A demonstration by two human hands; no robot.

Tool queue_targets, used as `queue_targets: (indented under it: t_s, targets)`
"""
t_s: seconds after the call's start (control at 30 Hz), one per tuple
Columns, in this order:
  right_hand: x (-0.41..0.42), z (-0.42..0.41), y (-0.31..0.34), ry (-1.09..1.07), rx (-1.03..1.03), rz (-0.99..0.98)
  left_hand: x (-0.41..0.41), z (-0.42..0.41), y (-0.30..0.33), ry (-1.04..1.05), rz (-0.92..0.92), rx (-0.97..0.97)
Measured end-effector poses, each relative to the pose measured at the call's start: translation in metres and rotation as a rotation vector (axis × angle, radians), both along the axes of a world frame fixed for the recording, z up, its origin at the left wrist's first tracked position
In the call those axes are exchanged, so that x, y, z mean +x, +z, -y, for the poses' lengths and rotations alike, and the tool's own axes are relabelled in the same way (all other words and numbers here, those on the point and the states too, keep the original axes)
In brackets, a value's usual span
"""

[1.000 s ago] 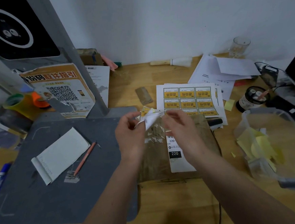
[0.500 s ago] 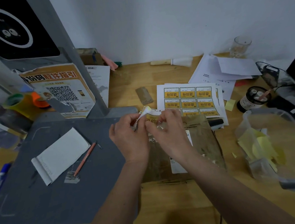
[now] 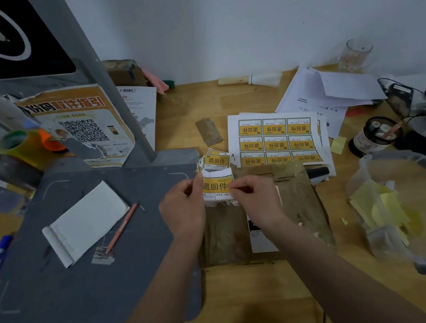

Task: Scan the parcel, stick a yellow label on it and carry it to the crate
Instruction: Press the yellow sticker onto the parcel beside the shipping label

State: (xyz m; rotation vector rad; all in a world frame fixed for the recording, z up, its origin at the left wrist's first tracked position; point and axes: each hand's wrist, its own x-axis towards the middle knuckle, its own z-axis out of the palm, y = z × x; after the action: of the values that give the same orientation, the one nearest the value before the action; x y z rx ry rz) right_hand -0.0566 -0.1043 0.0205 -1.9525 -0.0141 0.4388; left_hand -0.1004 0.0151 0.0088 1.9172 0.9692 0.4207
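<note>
A flat brown parcel (image 3: 297,205) with a white shipping label (image 3: 260,241) lies on the wooden desk in front of me. Over its far left corner I hold a yellow label (image 3: 216,185) face up. My left hand (image 3: 185,209) pinches its left edge and my right hand (image 3: 255,198) pinches its right edge. A sheet of yellow labels (image 3: 276,141) lies just beyond the parcel, with a few loose cut labels (image 3: 215,160) beside it. No crate is in sight.
The grey scanner base (image 3: 64,287) at left carries a white notepad (image 3: 86,222) and a pencil (image 3: 121,228). A clear plastic tub (image 3: 399,210) with yellow scraps stands at right. Papers (image 3: 329,93), a jar (image 3: 375,133) and a glass (image 3: 355,54) sit at the back.
The label was curled with its white back showing; now it is flat and face up between both hands. My hands have spread slightly apart over the parcel's far left corner.
</note>
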Motion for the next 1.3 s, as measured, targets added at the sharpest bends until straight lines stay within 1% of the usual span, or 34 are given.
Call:
queue_targets:
  t_s: [0.1, 0.27, 0.33, 0.6, 0.77, 0.87, 0.97, 1.17, 1.3]
  targets:
    - [-0.002, 0.001, -0.008, 0.028, -0.117, 0.073, 0.001, -0.004, -0.011, -0.075, -0.077, 0.21]
    - [-0.001, 0.003, -0.011, 0.051, -0.223, 0.172, 0.003, -0.009, -0.026, -0.186, -0.115, 0.404]
    - [0.001, 0.002, -0.013, 0.047, -0.247, 0.2, 0.005, -0.011, -0.029, -0.199, -0.119, 0.444]
    - [0.002, -0.006, -0.028, 0.066, -0.331, 0.28, 0.01, -0.016, -0.035, -0.223, -0.147, 0.466]
    - [0.002, -0.005, -0.033, 0.083, -0.385, 0.346, 0.01, -0.016, -0.037, -0.239, -0.177, 0.529]
    - [0.002, -0.004, -0.032, 0.093, -0.423, 0.345, 0.009, -0.019, -0.039, -0.23, -0.221, 0.554]
    - [0.002, -0.004, -0.032, 0.106, -0.443, 0.347, 0.007, -0.023, -0.04, -0.21, -0.249, 0.498]
    - [-0.005, -0.007, -0.033, 0.118, -0.461, 0.406, -0.004, -0.021, -0.037, -0.163, -0.19, 0.349]
    - [-0.01, -0.006, -0.032, 0.073, -0.46, 0.407, -0.012, -0.019, -0.035, -0.201, -0.106, 0.298]
